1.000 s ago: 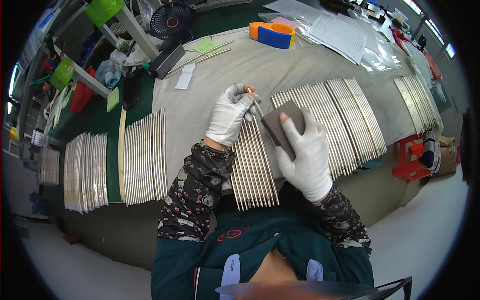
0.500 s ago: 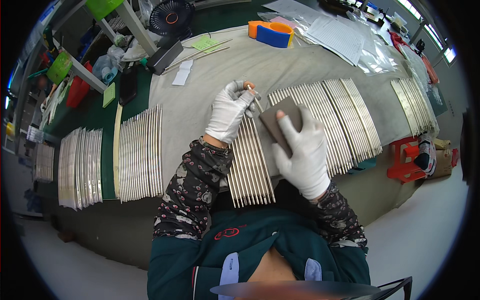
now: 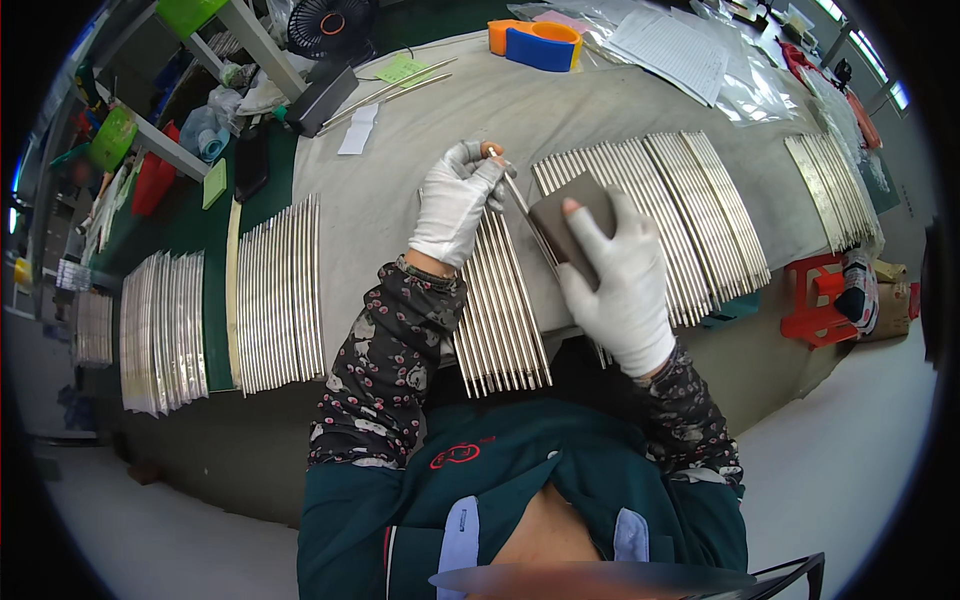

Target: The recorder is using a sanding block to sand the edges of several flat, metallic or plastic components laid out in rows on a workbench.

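My left hand (image 3: 448,208), in a white glove with bare fingertips, is closed in a pinch on the upper end of a slim metal rod (image 3: 518,197). That rod slants down to the right and passes under a grey-brown sanding block (image 3: 572,225). My right hand (image 3: 628,290), gloved too, grips the block from its right side, thumb and fingers around it. The block covers the rod's middle; whether it presses on the rod I cannot tell. Below my left hand lies a row of bright metal rods (image 3: 500,320) side by side, their upper ends partly hidden by the glove.
More rods (image 3: 690,220) lie right of my right hand, with a smaller bundle (image 3: 828,190) farther right. At left are another row (image 3: 280,300) and plastic-wrapped rods (image 3: 162,330). An orange-and-blue tape dispenser (image 3: 537,45), papers (image 3: 668,50) and a fan (image 3: 330,28) stand behind.
My right hand and the sanding block have shifted slightly right, and the lower end of the held rod now shows below the hand. My left hand keeps its pinch. The whole view has tilted a little.
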`<state>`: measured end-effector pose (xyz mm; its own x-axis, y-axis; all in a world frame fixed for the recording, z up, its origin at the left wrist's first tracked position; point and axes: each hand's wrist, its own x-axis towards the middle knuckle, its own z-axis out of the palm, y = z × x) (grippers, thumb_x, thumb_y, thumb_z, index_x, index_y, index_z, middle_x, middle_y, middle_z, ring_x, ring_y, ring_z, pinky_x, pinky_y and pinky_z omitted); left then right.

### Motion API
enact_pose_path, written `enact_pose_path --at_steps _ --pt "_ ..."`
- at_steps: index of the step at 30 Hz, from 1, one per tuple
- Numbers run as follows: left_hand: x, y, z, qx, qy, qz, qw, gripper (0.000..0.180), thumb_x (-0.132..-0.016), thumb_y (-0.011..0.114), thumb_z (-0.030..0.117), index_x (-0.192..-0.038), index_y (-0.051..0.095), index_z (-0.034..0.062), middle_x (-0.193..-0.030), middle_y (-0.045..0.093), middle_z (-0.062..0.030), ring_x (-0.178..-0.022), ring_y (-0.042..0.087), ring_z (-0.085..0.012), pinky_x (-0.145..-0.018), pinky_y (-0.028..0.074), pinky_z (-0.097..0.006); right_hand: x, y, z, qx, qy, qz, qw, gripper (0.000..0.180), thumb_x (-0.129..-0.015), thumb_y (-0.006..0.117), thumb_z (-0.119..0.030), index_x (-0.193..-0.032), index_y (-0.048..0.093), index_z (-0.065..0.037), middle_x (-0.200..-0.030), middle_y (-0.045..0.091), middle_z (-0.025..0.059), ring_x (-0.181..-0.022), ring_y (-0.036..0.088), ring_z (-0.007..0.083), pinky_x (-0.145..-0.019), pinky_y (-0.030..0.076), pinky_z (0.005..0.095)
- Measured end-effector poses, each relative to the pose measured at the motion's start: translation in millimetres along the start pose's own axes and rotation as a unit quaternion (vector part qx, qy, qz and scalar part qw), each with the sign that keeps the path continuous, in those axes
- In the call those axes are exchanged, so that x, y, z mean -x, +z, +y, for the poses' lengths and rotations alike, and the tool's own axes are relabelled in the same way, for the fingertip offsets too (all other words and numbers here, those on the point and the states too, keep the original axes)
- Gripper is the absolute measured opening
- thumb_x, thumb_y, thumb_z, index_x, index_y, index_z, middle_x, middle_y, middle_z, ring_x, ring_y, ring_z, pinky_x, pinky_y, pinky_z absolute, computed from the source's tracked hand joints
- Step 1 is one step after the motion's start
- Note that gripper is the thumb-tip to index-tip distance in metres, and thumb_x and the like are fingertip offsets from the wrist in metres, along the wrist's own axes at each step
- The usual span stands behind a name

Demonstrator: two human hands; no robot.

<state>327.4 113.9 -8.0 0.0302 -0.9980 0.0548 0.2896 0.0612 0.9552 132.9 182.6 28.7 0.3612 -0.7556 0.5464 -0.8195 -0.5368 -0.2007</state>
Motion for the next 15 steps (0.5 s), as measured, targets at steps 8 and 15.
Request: enact_pose_path --at_steps 8,15 --pt "-5 1 -2 -0.005 0.000 0.006 1.000 0.020 -0.095 0.061 0.012 -0.110 0.055 0.0011 -0.086 0.065 -0.0073 -0.065 0.057 -0.0069 -0.057 0.049 -0.019 16 -7 -1 -0.008 -0.006 -0.020 1.000 0.052 -0.069 0.069 -0.019 -0.119 0.061 -0.009 -0.124 0.048 0.0283 -0.091 0.055 0.0383 -0.080 0.048 0.0448" --pt "-4 1 -2 -0.006 -0.004 0.017 1.000 0.020 -0.095 0.061 0.012 -0.110 0.055 0.0012 -0.086 0.064 -0.0068 -0.065 0.056 -0.0067 -0.059 0.048 -0.019 26 -12 -4 -0.024 -0.001 -0.037 0.999 0.051 -0.070 0.069 -0.020 -0.119 0.061 -0.009 -0.122 0.049 0.0292 -0.090 0.055 0.0374 -0.078 0.048 0.0443"
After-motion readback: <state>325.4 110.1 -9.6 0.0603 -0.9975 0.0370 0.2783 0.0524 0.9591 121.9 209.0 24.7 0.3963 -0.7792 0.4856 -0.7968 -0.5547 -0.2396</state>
